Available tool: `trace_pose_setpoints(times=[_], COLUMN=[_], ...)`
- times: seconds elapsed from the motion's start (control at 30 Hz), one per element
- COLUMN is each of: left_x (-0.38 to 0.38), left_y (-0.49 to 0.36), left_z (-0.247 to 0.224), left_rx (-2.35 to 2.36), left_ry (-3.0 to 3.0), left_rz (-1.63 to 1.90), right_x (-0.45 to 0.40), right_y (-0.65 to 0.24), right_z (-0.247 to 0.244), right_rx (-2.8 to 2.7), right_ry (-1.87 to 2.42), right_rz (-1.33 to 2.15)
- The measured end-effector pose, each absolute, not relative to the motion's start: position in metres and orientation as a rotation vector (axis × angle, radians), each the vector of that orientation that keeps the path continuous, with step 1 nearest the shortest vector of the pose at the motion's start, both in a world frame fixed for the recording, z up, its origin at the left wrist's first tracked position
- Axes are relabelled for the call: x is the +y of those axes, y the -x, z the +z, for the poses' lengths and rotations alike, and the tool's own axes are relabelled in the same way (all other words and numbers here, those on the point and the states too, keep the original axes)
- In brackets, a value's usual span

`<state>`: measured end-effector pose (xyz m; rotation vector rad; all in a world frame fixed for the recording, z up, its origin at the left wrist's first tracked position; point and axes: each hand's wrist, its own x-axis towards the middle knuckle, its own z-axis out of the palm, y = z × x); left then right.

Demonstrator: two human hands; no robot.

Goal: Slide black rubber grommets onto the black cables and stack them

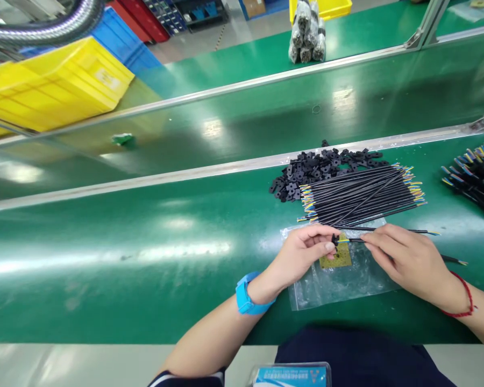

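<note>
Between thumb and fingers, my left hand pinches a small black plastic clip. My right hand is closed on a black cable, whose stripped yellow and blue wire ends meet the clip. Whether the wires pass through the clip I cannot tell. Beneath both hands lies a clear plastic bag with a yellowish square plate on it. Just beyond my hands is a stack of black cables with bared coloured ends. A heap of black clips sits behind that stack.
More black cables are piled at the right edge. A metal rail borders the green table at the back. Beyond it stand yellow bins and wrapped bundles. A metal hose hangs at upper left.
</note>
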<state>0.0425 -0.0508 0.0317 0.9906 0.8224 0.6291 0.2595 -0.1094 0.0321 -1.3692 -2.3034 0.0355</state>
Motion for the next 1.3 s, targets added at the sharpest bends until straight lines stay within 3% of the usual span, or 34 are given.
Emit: trace_pose_setpoints(times=[0.43, 0.67, 0.97, 1.1, 1.3], left_x=[-0.066, -0.070, -0.072, -0.067, -0.063], left_y=[-0.051, -0.049, -0.052, -0.053, -0.051], left_z=[0.024, 0.027, 0.025, 0.028, 0.032], left_rx=[0.814, 0.807, 0.760, 0.733, 0.795], left_ry=[-1.072, -1.610, -1.803, -1.803, -1.599], left_rz=[0.733, 0.763, 0.642, 0.671, 0.657], right_x=[-0.113, -0.111, -0.110, -0.109, -0.113], right_y=[-0.253, -0.256, -0.247, -0.247, -0.251], right_z=[0.033, 0.038, 0.040, 0.037, 0.034], right_rx=[-2.255, -2.242, -2.282, -2.265, -2.306], right_ry=[1.261, 1.262, 1.260, 1.288, 1.255], right_rz=[0.183, 0.752, 0.902, 0.797, 0.132])
